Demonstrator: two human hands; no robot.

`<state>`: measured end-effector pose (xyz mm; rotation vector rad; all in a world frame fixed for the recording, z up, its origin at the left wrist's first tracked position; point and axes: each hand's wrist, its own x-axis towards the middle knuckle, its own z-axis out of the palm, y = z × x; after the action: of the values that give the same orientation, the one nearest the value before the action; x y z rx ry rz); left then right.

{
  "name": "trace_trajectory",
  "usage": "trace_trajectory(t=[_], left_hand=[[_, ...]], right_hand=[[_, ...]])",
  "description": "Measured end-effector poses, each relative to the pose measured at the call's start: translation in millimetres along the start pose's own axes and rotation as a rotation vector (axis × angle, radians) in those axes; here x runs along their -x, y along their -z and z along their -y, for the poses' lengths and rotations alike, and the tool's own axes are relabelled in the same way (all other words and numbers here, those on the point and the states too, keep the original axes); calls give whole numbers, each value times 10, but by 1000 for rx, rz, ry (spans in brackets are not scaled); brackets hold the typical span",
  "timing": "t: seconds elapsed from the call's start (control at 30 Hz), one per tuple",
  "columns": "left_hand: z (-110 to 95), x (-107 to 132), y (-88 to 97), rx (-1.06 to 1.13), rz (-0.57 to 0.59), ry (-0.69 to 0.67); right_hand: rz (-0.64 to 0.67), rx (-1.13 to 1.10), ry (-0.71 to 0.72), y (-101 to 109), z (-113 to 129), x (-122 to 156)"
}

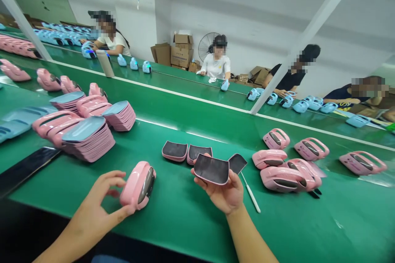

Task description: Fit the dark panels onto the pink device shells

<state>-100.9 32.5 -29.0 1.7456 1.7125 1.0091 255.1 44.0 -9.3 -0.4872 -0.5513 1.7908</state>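
Pink case [132, 185]: it's sitting on or just above the near part of the green table [182, 222], left of centre, dark window [145, 187] facing right. Can't say for sure if it's resting its full weight there.
Case feel: looking like hard glossy plastic to me, so I'm guessing fairly light, stiff and a bit slippery, with that shiny window probably scratching easily.
Case hold: I'd be going for the two rounded ends and leaving the window alone.
Left hand [98, 201]: it's curving round the case's left side, thumb and fingers well apart. The thumb is touching the near end; whether the fingers are really gripping, I honestly can't make out.
Curved plate [211, 169]: it's riding in the other hand, up off the table, dark hollow face showing and pink rim round it.
Plate feel: seeming thin, light and stiffish, and I'm betting it'd be cracking or flexing if squeezed hard across the bend.
Plate hold: the side edges are looking like the safe spot.
Right hand [226, 197]: it's clamping the plate, thumb at the right edge, fingers wrapping underneath to the left edge.
Nearby: a loose plate [238, 162] is lying just behind, and a white-handled tool [253, 199] is lying to the right.
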Motion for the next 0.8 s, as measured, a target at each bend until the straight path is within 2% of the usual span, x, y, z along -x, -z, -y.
trace_trajectory(t=[0.07,0.2,0.27,0.37,0.43,0.5,0.63,0.7,0.8], left_hand=[[50,-51,-51,79,29,18],[21,-151,-161,193,249,34],[-30,-140,-219,262,244,58],[-157,31,-322,543,207,120],[-284,235,-395,785,221,196],[-432,451,-459,936,254,301],[-658,727,-539,1068,408,384],[-699,771,-559,1125,467,374],[-705,775,-574,1206,538,345]], right_hand=[[8,52,5,-59,11,41],[45,180,-18,-204,-65,209],[34,200,3,-259,-180,325],[-47,241,71,-295,-425,496],[-111,307,94,-298,-601,591],[-166,393,92,-298,-756,667],[-240,698,87,-300,-961,789],[-270,867,81,-298,-1015,841],[-294,1005,57,-294,-1064,903]])
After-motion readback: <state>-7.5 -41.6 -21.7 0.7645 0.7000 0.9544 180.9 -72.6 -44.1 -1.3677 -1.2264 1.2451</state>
